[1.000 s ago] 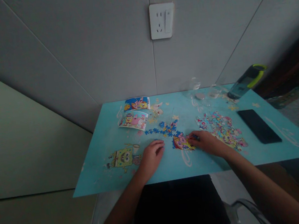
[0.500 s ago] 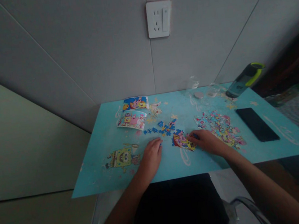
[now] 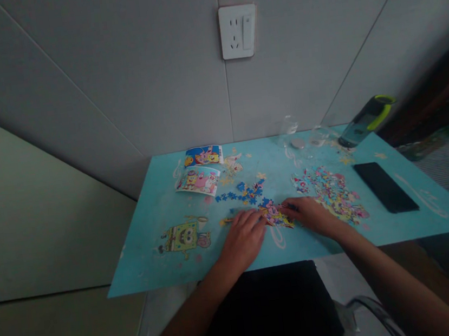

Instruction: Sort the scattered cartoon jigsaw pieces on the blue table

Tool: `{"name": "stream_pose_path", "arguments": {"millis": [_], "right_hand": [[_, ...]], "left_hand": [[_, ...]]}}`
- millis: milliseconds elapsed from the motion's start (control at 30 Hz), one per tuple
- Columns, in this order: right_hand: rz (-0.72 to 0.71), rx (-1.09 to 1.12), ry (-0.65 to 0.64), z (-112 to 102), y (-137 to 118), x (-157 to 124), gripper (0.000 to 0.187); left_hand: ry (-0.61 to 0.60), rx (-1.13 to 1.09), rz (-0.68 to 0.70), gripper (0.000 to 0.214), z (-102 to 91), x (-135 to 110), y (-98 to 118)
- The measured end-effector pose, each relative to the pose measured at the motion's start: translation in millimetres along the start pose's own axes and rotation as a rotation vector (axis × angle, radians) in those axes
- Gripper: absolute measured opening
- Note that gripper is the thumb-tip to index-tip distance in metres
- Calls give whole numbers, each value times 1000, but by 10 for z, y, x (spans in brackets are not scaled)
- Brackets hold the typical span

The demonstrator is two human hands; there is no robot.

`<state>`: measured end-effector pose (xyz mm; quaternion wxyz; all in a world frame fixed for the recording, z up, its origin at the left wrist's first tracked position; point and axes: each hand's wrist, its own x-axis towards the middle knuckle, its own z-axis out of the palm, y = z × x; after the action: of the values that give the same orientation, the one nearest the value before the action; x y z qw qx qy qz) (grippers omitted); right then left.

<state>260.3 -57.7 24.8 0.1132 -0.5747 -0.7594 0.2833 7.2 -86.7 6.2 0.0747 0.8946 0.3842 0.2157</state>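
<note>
A partly joined jigsaw puzzle section [image 3: 273, 215], pink, yellow and red with blue at its top, lies on the light-blue table between my hands. My left hand [image 3: 245, 237] rests on its left edge, fingers stretched out and lying down. At the section's right side, my right hand [image 3: 306, 213] has thumb and fingers pinched together on a puzzle piece, largely hidden by the fingertips. Just beyond lie loose blue puzzle pieces [image 3: 247, 191]. To the right of my right hand spreads a pile of mixed puzzle pieces [image 3: 333, 190].
Two picture cards [image 3: 199, 180] lie at the back left. A black phone-like slab [image 3: 385, 186] is on the right. Behind it a dark bottle [image 3: 366, 120] with a green handle leans in view, near clear containers [image 3: 319, 135] and a round lid [image 3: 298, 143]. The table [image 3: 147, 270] has printed cartoon figures.
My left hand has moved right, onto the left edge of the joined section, uncovering a few pieces beyond it. My right hand has shifted slightly and stays at the section's right side.
</note>
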Motion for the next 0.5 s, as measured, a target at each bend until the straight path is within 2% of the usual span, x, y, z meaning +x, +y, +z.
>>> {"name": "stream_pose_path", "arguments": {"millis": [67, 233, 400, 500], "right_hand": [[-16, 22, -10, 9, 17, 11, 35], [-30, 37, 35, 11, 75, 13, 35], [49, -65, 179, -38, 87, -8, 33], [22, -5, 178, -44, 36, -2, 33]], "left_hand": [[-34, -14, 46, 35, 62, 45, 102], [-62, 34, 12, 39, 192, 48, 178], [-90, 100, 9, 41, 174, 4, 199], [-82, 103, -4, 42, 157, -8, 220]]}}
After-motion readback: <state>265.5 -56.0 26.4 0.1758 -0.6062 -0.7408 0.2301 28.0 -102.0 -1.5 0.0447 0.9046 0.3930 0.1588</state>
